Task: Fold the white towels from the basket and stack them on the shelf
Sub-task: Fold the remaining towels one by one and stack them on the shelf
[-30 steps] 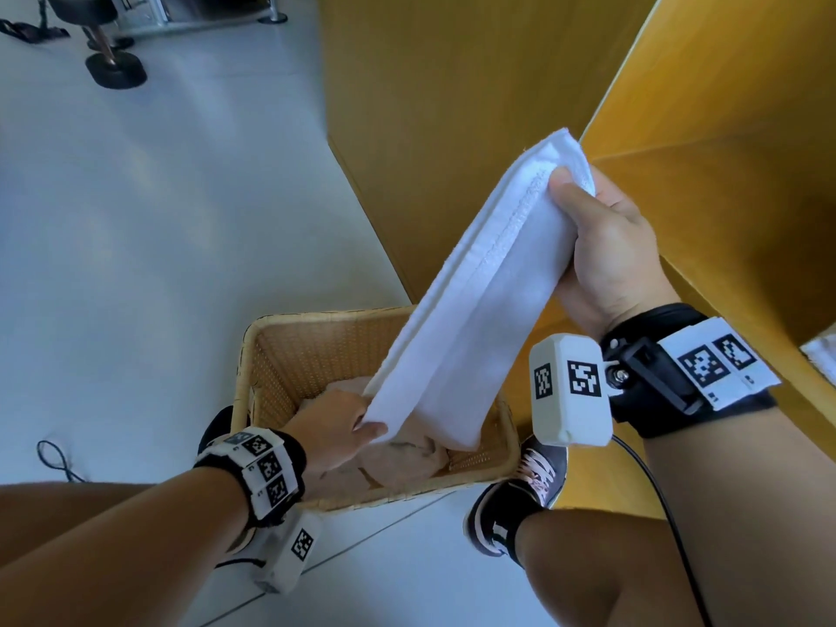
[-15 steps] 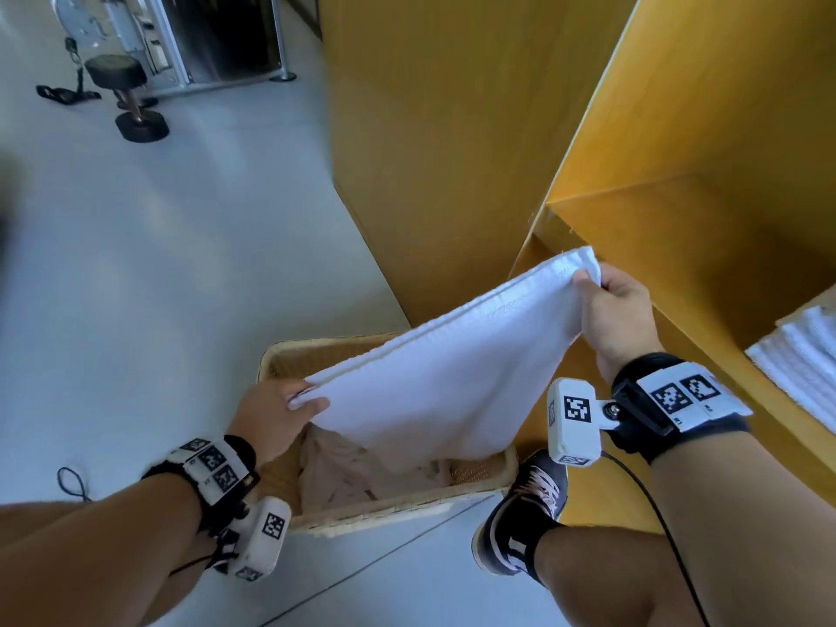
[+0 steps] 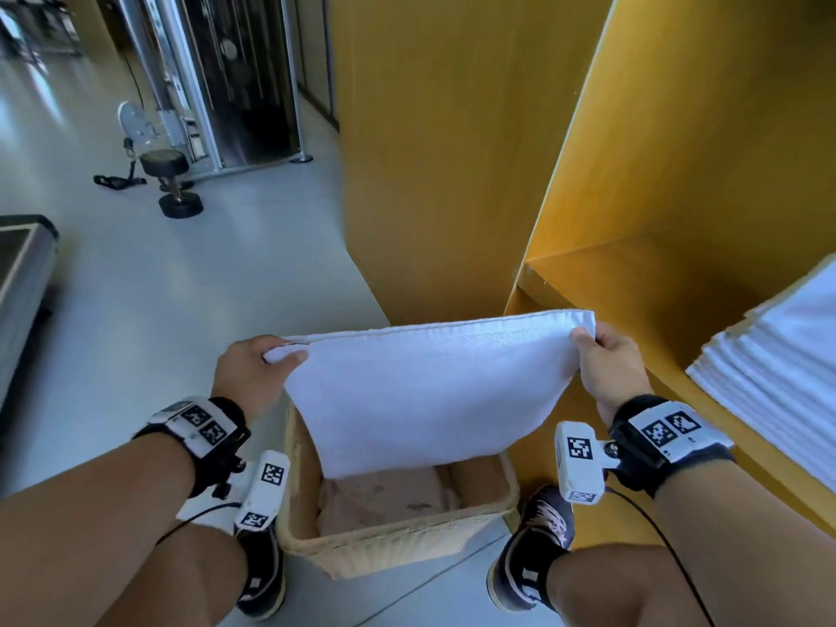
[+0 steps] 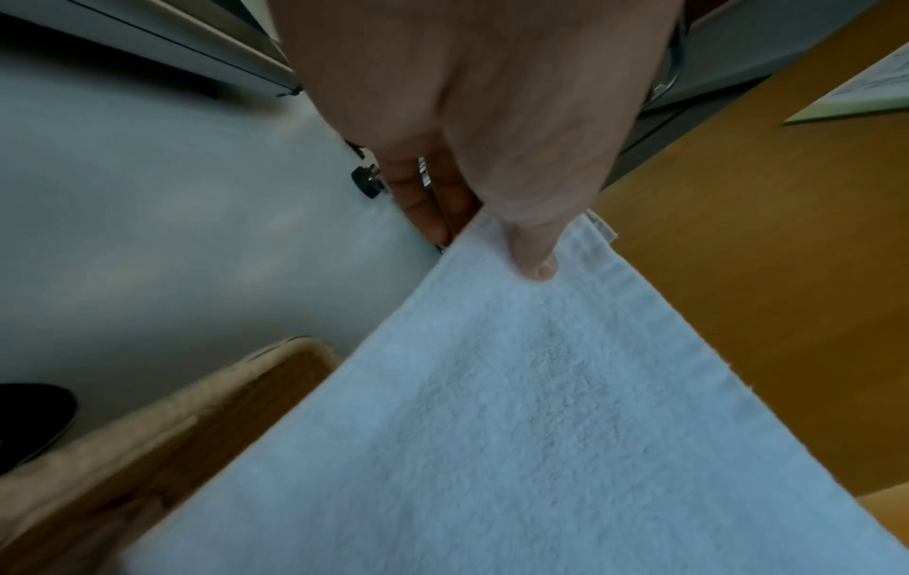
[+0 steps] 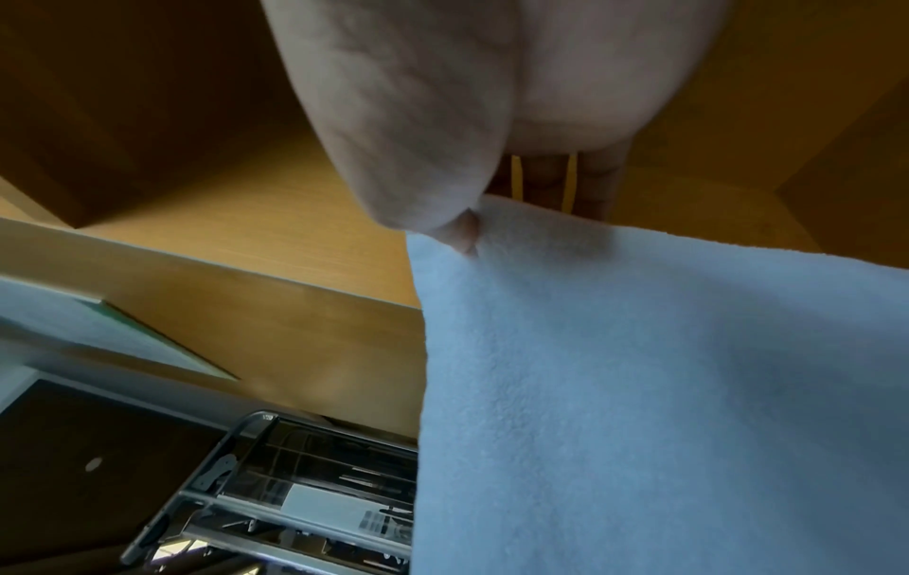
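Head view, one item in hand: white towel [image 3: 420,391], already doubled, hung over the wicker basket [image 3: 398,547], which stood on the floor by the shelf's front edge. Our left hand [image 3: 246,377] pinched its left top corner, thumb over fingers; our right hand [image 3: 608,371] pinched the right top corner likewise. Done: a stack of folded towels [image 3: 778,355] lay at the front edge of the shelf [image 3: 633,273]. Left, we judged: further folds on this towel, its stacking, and the pinkish cloth [image 3: 375,500] in the basket, whose kind we could not tell.
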Demonstrator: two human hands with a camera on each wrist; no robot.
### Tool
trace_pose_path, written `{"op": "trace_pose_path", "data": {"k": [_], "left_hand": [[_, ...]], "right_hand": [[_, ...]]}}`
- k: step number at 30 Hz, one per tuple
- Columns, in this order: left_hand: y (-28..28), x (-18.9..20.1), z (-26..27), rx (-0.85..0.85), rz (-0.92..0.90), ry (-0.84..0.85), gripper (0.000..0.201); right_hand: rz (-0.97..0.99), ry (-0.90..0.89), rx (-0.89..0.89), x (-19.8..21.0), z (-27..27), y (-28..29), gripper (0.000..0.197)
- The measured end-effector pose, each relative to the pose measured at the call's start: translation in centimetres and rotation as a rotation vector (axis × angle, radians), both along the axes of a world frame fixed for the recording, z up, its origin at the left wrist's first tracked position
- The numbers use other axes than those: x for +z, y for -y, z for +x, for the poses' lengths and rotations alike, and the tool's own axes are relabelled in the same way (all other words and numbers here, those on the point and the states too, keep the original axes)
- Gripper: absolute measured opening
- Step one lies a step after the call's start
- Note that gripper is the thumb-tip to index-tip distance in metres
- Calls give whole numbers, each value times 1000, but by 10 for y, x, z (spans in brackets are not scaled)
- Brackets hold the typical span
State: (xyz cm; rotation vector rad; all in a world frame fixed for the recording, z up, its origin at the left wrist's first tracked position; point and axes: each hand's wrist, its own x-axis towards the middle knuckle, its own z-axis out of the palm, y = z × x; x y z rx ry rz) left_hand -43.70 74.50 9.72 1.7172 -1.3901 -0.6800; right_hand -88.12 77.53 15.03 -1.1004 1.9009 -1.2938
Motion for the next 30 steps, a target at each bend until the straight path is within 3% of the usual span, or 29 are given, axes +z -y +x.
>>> {"op": "trace_pose_path", "data": {"k": [4,9,14,20,24,27,30], "left_hand": [[1,35,1,11,-54,33,19],[-10,78,5,19,-108,51,9],[-25,119,7,-2,-214,45,11],[-37,175,-2,47,-274,41,9],[-48,209,-11,17,-324,-31,29],[-58,231,-16,-16,-322,-51,8],[-64,250,-28,-2,-307,-222,5]], "right_hand": [[-25,-25,14,28,3,-11,24],[-114,-174,33,77,9,-32,46],[-162,-306,73,123,4,-49,35],[-194,-337,48,170,-6,-70,35],[-188,-251,19,197,-15,-89,27],[-214,-101,26,214,-20,-105,25],[-287,22,75,231,-21,-123,24]]}}
